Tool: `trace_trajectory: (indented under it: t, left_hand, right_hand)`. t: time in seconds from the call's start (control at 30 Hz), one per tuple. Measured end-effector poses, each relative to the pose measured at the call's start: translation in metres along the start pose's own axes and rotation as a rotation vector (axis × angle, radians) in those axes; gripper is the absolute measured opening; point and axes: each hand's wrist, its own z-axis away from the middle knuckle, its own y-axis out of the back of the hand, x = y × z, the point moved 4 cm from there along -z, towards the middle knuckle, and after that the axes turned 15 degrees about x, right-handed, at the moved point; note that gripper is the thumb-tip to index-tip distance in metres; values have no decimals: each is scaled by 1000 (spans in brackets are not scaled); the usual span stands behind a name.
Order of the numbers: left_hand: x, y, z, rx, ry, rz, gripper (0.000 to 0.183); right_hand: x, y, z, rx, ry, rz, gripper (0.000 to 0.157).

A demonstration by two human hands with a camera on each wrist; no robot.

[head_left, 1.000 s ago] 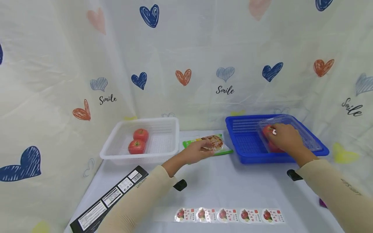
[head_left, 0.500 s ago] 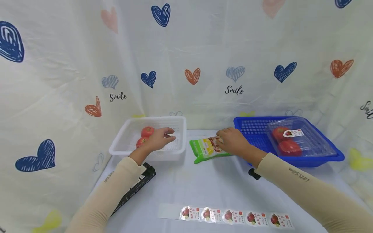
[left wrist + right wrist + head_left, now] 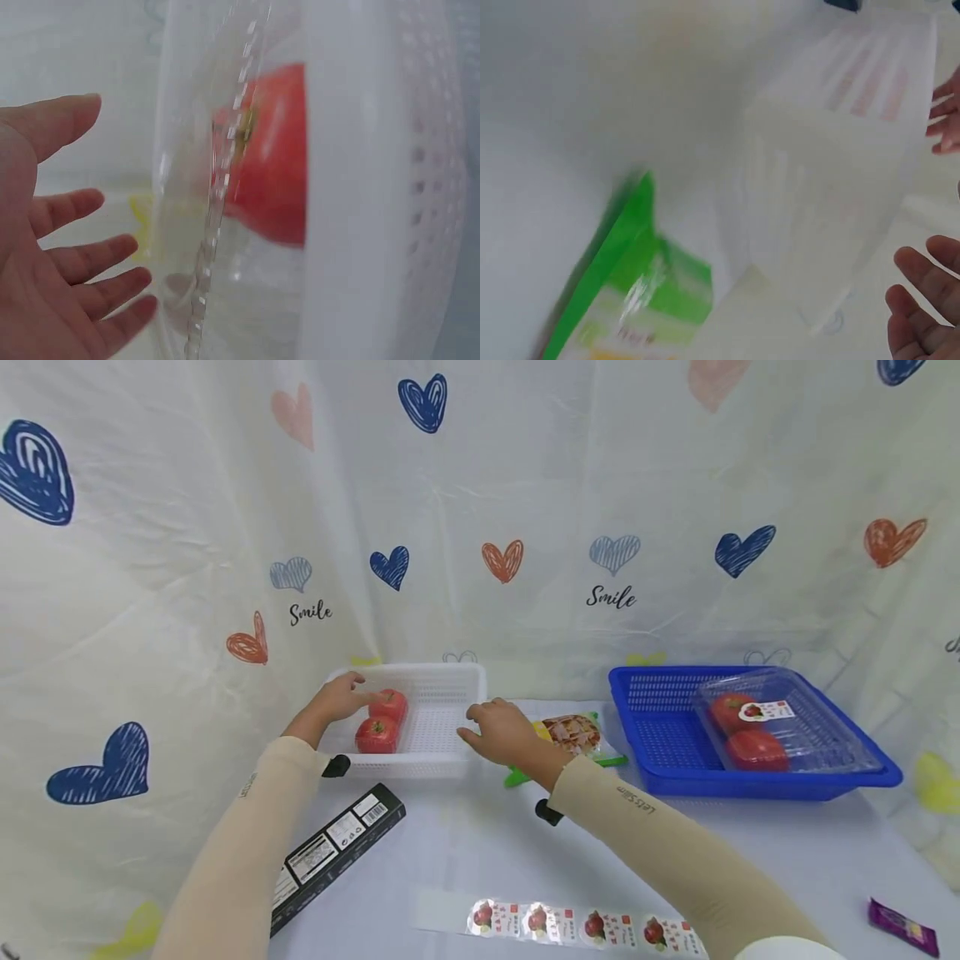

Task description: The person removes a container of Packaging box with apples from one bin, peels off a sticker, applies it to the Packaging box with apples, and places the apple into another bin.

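Both hands are bare of any load. The left hand [image 3: 336,696] has its fingers spread apart over the left end of a white rectangular basket of perforated plastic [image 3: 435,766]. Just beside those fingers, inside the basket, is a clear plastic box [image 3: 211,217] with two round red fruits [image 3: 377,735] in it; I can't tell whether the hand touches it. The right hand [image 3: 501,732], fingers loosely bent, hangs by the basket's right end.

Behind the right wrist, partly covered, lies a shiny green, white and yellow packet [image 3: 576,735] with a food picture. Well off to the right of that hand, a blue perforated basket [image 3: 667,727] holds another clear box [image 3: 813,735], also with two red fruits, under a small white label [image 3: 768,711]. Nearer the person, below the hands, lie a long black carton [image 3: 341,852] and a strip of fruit-printed stickers [image 3: 581,927].
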Motion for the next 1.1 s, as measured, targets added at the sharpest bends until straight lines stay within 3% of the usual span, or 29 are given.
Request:
trace_trajectory:
  t: [0.13,0.33,0.57,0.77,0.87,0.97,1.1]
  left_hand:
    - [-15,5,-9,25,99,17,84]
    - [-26,6,-9,-6,238,98,82]
    - [-23,1,-14,21,257,47,78]
    - [-16,-8,-20,-39,230,18,70]
    - [-16,-11,-23,-56,219,-8,64]
    - [-21,-12,-23,-73,241,-32,59]
    - [-28,-12,-19,-120,331,55,59]
  right_hand:
    - [-29,-24,-14,-70,-36,-13,49]
    - [-56,-54,-27,-157,-134,-53,58]
    - [-73,-73,-36,-259,-297,-169,57]
    - [-80,-74,-45,-288,-349,-241,58]
    - [-77,-76,-45,-288,-423,-286,54]
    - [-73,-80,-45,-288,-489,-346,53]
    - [-73,-87,-48,-298,-549,-447,53]
